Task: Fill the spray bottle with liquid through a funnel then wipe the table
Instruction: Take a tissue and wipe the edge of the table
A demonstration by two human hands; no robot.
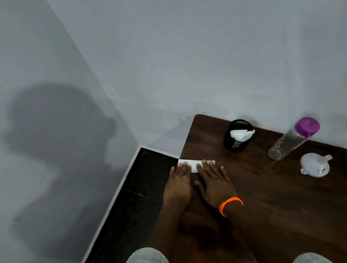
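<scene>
A folded white tissue lies at the desk's far left edge under the flat, spread fingers of the left hand and right hand, so a push outward could slide it off.

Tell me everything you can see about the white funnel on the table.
The funnel looks like white, slightly see-through plastic. It lies tipped on the brown table, wide mouth toward the camera, short spout pointing right, a small tab on its left rim and a dark mark on its bowl. Nothing touches it; it lies near the purple-capped bottle.
</scene>
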